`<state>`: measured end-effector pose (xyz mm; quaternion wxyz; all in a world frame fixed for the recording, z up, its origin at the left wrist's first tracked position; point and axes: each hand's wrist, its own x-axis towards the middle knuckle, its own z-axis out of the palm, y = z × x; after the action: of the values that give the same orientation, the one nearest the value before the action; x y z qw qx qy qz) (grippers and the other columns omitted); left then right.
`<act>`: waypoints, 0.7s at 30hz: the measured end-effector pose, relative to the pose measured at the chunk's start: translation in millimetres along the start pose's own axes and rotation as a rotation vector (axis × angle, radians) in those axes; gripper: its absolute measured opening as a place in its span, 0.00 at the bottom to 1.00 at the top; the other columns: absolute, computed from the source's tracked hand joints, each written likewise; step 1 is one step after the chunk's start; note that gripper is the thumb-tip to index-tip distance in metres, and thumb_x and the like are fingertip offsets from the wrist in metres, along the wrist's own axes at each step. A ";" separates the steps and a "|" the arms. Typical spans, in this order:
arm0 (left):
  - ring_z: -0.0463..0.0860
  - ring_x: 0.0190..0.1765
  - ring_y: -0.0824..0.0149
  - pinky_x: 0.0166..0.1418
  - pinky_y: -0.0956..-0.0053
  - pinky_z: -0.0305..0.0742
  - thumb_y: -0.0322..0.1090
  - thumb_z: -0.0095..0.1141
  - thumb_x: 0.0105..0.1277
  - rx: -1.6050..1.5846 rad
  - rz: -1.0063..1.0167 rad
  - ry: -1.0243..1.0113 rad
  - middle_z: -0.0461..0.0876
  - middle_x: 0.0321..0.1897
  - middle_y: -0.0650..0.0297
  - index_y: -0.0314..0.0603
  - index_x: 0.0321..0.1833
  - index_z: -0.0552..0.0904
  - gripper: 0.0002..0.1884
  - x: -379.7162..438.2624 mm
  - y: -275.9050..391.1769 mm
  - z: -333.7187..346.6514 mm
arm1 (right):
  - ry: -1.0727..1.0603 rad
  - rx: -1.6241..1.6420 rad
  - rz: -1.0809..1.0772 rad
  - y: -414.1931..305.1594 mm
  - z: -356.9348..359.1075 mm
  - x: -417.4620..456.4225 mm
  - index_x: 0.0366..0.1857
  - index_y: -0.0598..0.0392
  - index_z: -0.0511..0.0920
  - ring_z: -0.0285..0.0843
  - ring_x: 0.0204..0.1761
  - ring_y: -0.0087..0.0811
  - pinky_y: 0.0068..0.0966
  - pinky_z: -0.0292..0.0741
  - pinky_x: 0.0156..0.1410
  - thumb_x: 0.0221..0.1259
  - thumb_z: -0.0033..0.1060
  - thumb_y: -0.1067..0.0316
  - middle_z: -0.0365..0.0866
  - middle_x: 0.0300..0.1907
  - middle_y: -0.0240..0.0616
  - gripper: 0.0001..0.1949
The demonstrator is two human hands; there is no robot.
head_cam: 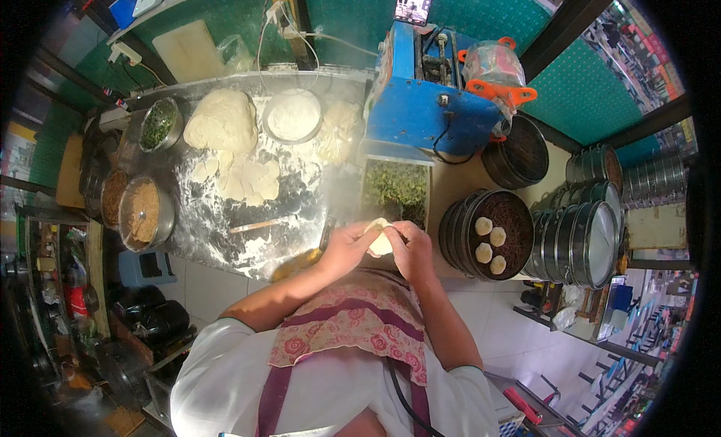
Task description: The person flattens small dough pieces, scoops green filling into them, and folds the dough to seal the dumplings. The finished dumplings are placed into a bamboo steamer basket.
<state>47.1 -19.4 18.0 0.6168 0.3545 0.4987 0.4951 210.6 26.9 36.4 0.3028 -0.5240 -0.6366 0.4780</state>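
Between my two hands is a pale piece of dough (381,244), its edge pinched by the fingers of my left hand (350,246) and my right hand (413,250). Whether it holds a filling cannot be seen. Just beyond the hands lies a tray of chopped greens (396,183). To the right, several pleated buns (483,252) sit in a round steamer basket (521,211). On the floured table to the left are flat dough rounds (248,179), a thin rolling pin (263,223) and a large lump of dough (221,121).
A metal bowl of flour (293,117) stands at the table's back, beside a blue machine (431,113). Bowls of minced filling (143,214) and chopped greens (159,125) line the left side. Stacked steamers (577,242) stand at the far right.
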 end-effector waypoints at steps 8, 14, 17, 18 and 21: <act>0.87 0.41 0.71 0.46 0.75 0.85 0.35 0.56 0.79 -0.055 -0.197 -0.003 0.89 0.40 0.60 0.29 0.55 0.84 0.14 1.7 -1.8 -14.3 | -0.068 -0.087 -0.180 28.4 -0.9 2.9 0.40 0.61 0.82 0.83 0.35 0.31 0.31 0.79 0.43 0.69 0.65 0.64 0.87 0.33 0.44 0.10; 0.88 0.54 0.57 0.58 0.65 0.85 0.34 0.51 0.79 -0.525 -0.202 0.139 0.86 0.54 0.49 0.29 0.62 0.78 0.16 9.3 -18.3 -48.5 | 0.022 -0.095 0.068 39.6 -33.7 5.7 0.39 0.58 0.83 0.80 0.33 0.34 0.33 0.76 0.40 0.68 0.68 0.64 0.85 0.34 0.42 0.08; 0.85 0.60 0.48 0.67 0.58 0.81 0.35 0.47 0.80 -0.635 -0.215 0.106 0.83 0.59 0.43 0.27 0.62 0.76 0.18 11.1 -32.7 -69.2 | -0.010 -0.334 -0.033 52.5 -36.6 -2.8 0.41 0.58 0.83 0.81 0.37 0.44 0.37 0.77 0.42 0.65 0.71 0.63 0.83 0.36 0.45 0.10; 0.85 0.61 0.48 0.68 0.57 0.80 0.36 0.47 0.80 -0.643 -0.210 0.085 0.83 0.59 0.42 0.27 0.62 0.76 0.18 9.1 -24.6 -67.4 | -0.025 -0.393 -0.064 54.7 -35.2 -6.7 0.42 0.58 0.84 0.83 0.39 0.51 0.41 0.78 0.45 0.64 0.72 0.62 0.83 0.37 0.48 0.12; 0.87 0.56 0.51 0.63 0.60 0.83 0.37 0.49 0.80 -0.576 -0.173 0.087 0.85 0.55 0.44 0.29 0.60 0.78 0.17 4.9 -19.9 -63.8 | -0.019 -0.497 -0.188 55.4 -29.2 -11.3 0.39 0.58 0.83 0.81 0.40 0.52 0.43 0.78 0.43 0.58 0.75 0.64 0.82 0.35 0.47 0.12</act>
<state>-9.3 -23.4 -17.9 0.7100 0.0999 0.3921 0.5764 260.4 24.2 -3.1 0.2019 -0.5163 -0.7832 0.2816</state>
